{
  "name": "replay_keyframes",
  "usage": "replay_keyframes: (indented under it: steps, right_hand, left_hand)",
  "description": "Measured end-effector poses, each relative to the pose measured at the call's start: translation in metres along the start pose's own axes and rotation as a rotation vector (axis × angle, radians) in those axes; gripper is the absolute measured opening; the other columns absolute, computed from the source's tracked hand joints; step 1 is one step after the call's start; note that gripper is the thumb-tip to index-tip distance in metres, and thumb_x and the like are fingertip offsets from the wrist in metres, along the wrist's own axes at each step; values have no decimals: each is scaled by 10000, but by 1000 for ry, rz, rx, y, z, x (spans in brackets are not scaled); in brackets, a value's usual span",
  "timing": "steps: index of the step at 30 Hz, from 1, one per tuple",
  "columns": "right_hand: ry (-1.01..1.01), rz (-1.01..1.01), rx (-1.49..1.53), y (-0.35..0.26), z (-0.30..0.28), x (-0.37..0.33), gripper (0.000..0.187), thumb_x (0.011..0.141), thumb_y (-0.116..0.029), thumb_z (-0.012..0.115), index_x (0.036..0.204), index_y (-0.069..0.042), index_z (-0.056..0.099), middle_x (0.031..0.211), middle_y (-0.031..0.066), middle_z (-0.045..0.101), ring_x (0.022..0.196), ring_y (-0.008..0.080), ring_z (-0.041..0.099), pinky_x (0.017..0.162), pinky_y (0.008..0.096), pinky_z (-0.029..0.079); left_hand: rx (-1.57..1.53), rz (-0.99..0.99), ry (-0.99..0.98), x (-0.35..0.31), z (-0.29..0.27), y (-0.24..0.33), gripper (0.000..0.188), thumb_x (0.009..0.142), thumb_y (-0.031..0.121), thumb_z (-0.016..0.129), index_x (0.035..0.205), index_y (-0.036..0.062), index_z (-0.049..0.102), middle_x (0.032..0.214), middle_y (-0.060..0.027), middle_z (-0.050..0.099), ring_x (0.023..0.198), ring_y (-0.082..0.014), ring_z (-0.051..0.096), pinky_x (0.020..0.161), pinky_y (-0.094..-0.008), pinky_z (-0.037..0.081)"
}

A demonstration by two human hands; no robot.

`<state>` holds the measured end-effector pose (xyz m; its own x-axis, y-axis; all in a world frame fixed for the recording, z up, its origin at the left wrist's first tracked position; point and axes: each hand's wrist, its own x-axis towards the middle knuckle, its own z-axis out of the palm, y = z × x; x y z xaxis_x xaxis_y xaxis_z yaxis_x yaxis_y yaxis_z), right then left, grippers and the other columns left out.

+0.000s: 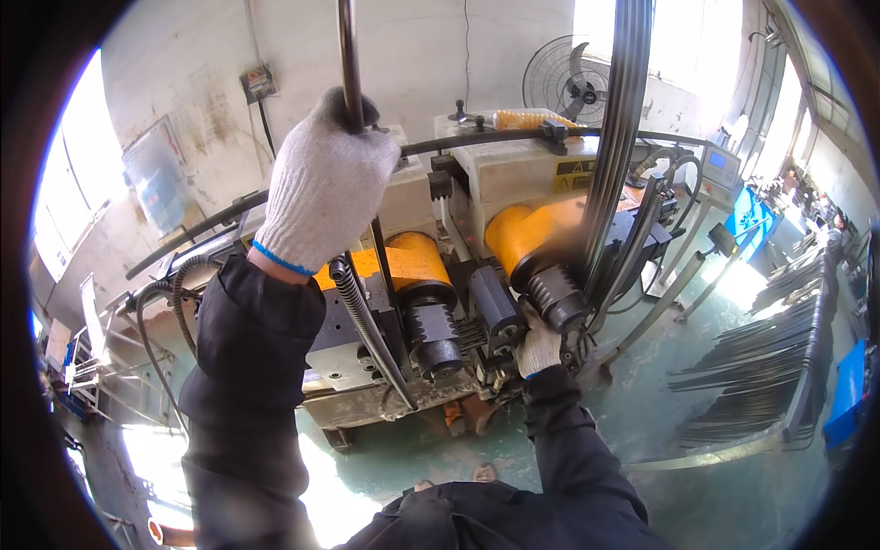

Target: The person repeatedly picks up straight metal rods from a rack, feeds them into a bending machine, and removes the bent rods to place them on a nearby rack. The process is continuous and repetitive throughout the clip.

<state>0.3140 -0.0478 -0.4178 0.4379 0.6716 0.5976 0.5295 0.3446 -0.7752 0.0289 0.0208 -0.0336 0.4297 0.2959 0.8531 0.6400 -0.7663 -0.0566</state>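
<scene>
My left hand, in a white knitted glove with a blue cuff edge, is raised and closed around a slim metal rod. The rod runs up out of view and seems to continue below the hand towards the machine. Lower down, my right hand, gloved too, reaches between a dark block and the right ridged cylinder. Its fingers are partly hidden there, and whether they grip anything does not show. A matching ridged cylinder sits to the left, below an orange machine arm.
A bundle of long dark bars rises at the right of the machine. A spring-wrapped rod slants in front. A curved black rail crosses behind. Many thin rods lie on a rack at right, beyond a small control panel.
</scene>
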Motion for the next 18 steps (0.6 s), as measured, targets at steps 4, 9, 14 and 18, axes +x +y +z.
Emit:
replay_keyframes:
  steps: [4,9,14,18]
  right_hand:
    - [12,180,209,16,4,-2,630,815,112,649,1428,-16,713,1353,212,747,1268,394,690,1134,436,540]
    - [-102,-23,-280,-3,-9,2,685,775,123,634,1440,-21,712,1353,240,743,1281,424,688,1159,449,529]
    - [-76,-56,-252,4,-8,2,705,779,130,620,1463,-17,698,1350,245,741,1260,420,693,1140,432,537]
    - [-28,135,106,3,0,0,718,782,135,613,1479,-19,688,1342,249,739,1243,418,696,1124,427,541]
  left_hand:
    - [-167,-224,-63,3,-7,14,179,1000,93,702,1109,-48,679,1034,-200,709,925,-346,731,825,-422,621]
    - [328,213,-61,-2,-5,0,160,977,21,679,1114,-63,683,1066,-166,689,952,-300,706,841,-374,612]
    - [69,36,-63,-3,-2,3,200,949,-36,651,1146,-68,659,1070,-149,683,1001,-284,685,901,-360,581]
    - [272,206,-54,-1,-4,-1,191,931,7,691,1104,-73,685,1022,-174,682,959,-310,699,828,-374,612]
